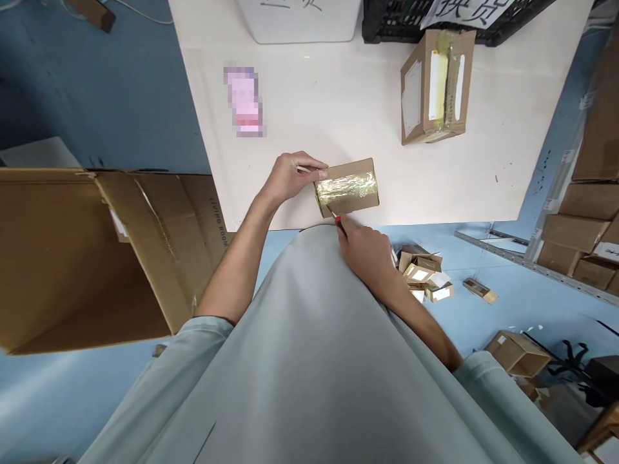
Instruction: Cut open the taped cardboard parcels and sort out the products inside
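Note:
A small cardboard box (349, 183) with shiny clear-yellow tape across its top is near the front edge of the white table (300, 90). My left hand (293, 175) grips its left end, thumb on top and fingers along the far side. My right hand (366, 252) is closed around a slim tool with a red and black handle (338, 223). Its thin metal tip touches or nearly touches the box's near left corner, by the end of the tape. Whether that tip is a blade cannot be made out.
A taller taped carton (438, 90) stands at the table's right, before a black crate (387, 29). A white bin (300, 26) sits at the back; a blurred pink item (245, 103) lies left. A large open carton (159, 251) is on the left; discarded boxes (425, 274) lie on the floor.

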The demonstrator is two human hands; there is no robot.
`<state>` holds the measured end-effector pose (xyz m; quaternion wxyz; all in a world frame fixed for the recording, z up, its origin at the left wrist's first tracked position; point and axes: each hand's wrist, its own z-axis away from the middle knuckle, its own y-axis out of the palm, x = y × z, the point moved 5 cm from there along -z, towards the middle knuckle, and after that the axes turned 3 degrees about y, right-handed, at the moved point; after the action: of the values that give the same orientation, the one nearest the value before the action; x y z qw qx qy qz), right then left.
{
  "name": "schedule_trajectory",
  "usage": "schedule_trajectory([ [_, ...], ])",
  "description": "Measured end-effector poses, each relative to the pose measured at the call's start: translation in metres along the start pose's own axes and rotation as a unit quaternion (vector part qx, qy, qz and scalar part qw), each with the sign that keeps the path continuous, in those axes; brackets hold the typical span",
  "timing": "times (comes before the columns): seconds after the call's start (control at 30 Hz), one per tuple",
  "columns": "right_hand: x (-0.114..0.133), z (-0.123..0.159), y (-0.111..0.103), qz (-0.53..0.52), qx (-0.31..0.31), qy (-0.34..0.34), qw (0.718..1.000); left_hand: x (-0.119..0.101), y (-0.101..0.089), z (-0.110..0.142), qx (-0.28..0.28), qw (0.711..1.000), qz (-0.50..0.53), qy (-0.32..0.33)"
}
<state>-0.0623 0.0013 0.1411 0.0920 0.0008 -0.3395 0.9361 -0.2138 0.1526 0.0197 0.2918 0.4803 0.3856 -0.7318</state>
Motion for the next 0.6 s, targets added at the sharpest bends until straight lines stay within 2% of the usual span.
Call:
schedule_trajectory([
  [0.1, -0.043, 0.003, -0.012, -0.038, -0.073, 0.049, 0.995, -0.011, 0.002, 0.005, 0.0, 0.998, -0.054, 0.018],
  [0.17, -0.075, -0.001, -0.015, -0.078, -0.112, 0.083, 0.987, -0.026, 0.012, 0.008, -0.019, 0.992, -0.118, 0.05],
  [0.23, -0.103, -0.007, -0.013, -0.119, -0.136, 0.102, 0.978, -0.044, 0.032, 0.012, -0.043, 0.978, -0.18, 0.092],
  [0.3, -0.122, -0.014, -0.011, -0.149, -0.152, 0.114, 0.97, -0.056, 0.06, 0.015, -0.044, 0.967, -0.214, 0.132],
  [0.37, -0.131, -0.02, -0.011, -0.165, -0.16, 0.114, 0.966, -0.061, 0.087, 0.015, -0.035, 0.961, -0.224, 0.159],
  [0.43, -0.13, -0.024, -0.012, -0.177, -0.16, 0.099, 0.966, -0.058, 0.105, 0.014, -0.037, 0.958, -0.226, 0.171],
  [0.5, -0.125, -0.028, -0.015, -0.185, -0.157, 0.077, 0.967, -0.053, 0.112, 0.013, -0.048, 0.956, -0.231, 0.176],
  [0.6, -0.113, -0.035, -0.018, -0.183, -0.154, 0.047, 0.97, -0.047, 0.112, 0.01, -0.06, 0.953, -0.235, 0.18],
])
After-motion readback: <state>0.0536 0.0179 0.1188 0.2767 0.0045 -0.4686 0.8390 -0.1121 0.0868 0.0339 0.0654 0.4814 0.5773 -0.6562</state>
